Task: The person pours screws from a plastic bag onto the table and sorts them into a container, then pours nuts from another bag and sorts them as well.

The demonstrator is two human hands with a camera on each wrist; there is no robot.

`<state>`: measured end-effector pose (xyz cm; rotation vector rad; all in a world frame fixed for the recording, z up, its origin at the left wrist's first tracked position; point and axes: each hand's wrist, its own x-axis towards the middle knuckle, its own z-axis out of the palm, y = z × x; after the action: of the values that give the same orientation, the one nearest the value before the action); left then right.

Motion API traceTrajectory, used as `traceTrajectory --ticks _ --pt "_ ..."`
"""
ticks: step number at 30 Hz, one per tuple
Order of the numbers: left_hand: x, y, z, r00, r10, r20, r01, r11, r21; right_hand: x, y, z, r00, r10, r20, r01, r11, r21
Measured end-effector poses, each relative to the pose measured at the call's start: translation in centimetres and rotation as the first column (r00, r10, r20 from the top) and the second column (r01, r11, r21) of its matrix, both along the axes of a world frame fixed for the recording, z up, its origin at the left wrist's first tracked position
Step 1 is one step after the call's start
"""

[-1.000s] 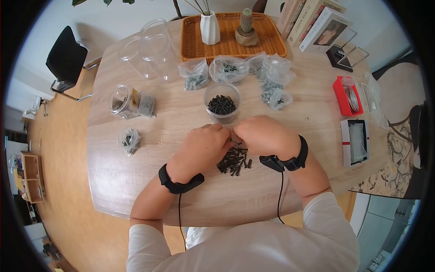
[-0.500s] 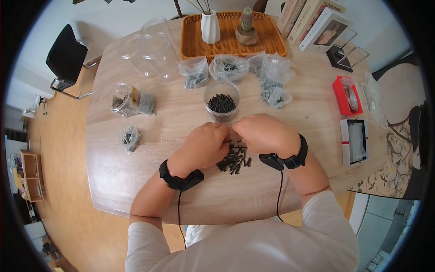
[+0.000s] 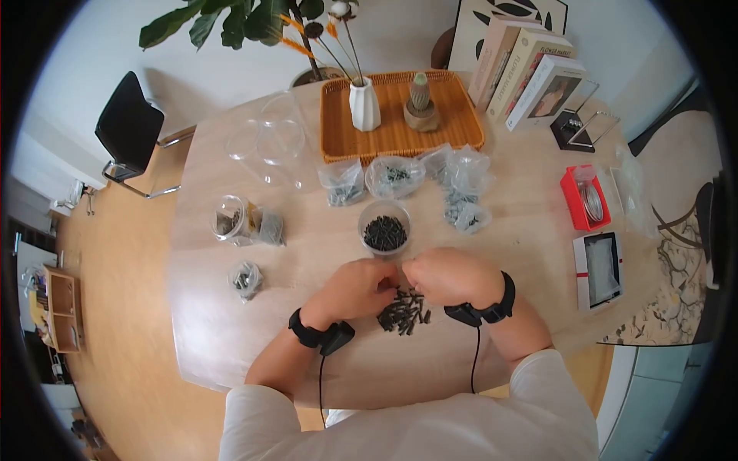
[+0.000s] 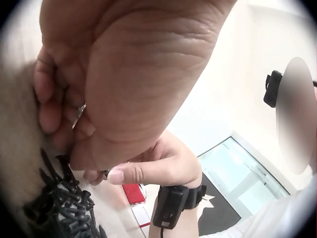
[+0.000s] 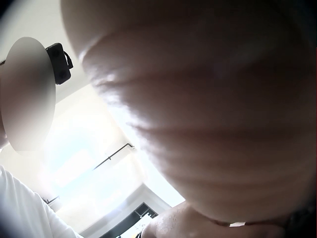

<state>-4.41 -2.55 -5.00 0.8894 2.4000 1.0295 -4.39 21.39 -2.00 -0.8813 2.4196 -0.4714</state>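
My left hand (image 3: 360, 289) hovers at the left of a pile of black screws (image 3: 403, 312), its fingers curled. In the left wrist view, a dark screw (image 4: 64, 161) shows at its thumb and finger, and a small shiny piece (image 4: 78, 115) appears between the curled fingers. Facing it, my right hand (image 3: 455, 276) bends over the pile's right side. Its thumb and finger pinch a small dark piece (image 4: 106, 173), apparently a screw, mostly hidden. Just beyond both hands stands a clear tub (image 3: 384, 209) with many black screws inside.
Bags of hardware (image 3: 341, 183) line the back, before a wicker tray (image 3: 461, 138). A clear jar (image 3: 229, 218) and a small bag (image 3: 246, 281) lie left. A red basket (image 3: 586, 198) and a white box (image 3: 598, 270) stand right. Clear empty containers (image 3: 278, 141) stand back left.
The head view has tilted up, so the table appears lower and more of the plant shows. Both hands stay over the screw pile with only slight finger movement.
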Motion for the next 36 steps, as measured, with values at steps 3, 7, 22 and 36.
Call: traceTrajectory --ticks 3,7,22,36 --pt "-0.2 -0.3 0.6 0.995 -0.02 0.094 0.015 0.999 0.048 -0.1 0.4 0.6 1.0 0.009 0.022 -0.009 0.999 -0.033" --pt "-0.1 -1.0 2.9 0.986 -0.093 0.139 0.089 0.995 0.032 0.1 1.0 2.3 0.999 -0.014 0.033 0.02 0.987 -0.162" --pt "-2.0 -1.0 12.2 0.967 0.232 0.102 -0.19 0.396 0.898 1.5 -1.7 4.9 0.835 -0.419 0.357 0.469 0.2 -0.861" --pt "-3.1 -0.5 9.4 0.925 0.303 0.229 -0.324 0.315 0.892 -1.0 -0.7 6.8 0.716 -0.599 -0.359 0.124 0.615 -0.779"
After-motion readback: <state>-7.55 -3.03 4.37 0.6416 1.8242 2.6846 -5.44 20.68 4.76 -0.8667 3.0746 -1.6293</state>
